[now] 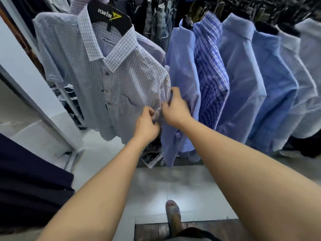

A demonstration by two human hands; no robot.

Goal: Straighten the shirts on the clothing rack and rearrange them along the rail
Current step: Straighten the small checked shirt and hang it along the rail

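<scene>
- While the checked shirt point(125, 87) hangs front-on from a black hanger point(111, 16) at the left end of the row, its short sleeve on the viewer's right is held by both hands.
- The sleeve hem is pinched by the left hand point(146, 126), whose fingers are curled onto the cloth from below.
- The same sleeve edge is gripped a little higher by the right hand point(175, 108), with thumb and fingers closed on the fabric.
- The two hands are set just beside each other, almost touching.
- A plain light-blue shirt point(182, 87) is hung just beside the checked one, side-on to the camera; the right hand is seen in front of it.
- Further right, a blue striped shirt point(211, 75) and several pale blue shirts point(243, 75) are packed closely, sleeve against sleeve.
- A sandalled foot point(172, 213) is seen on the tiled floor point(191, 185) below.
- Dark cloth point(26, 180) is seen at the lower left.
</scene>
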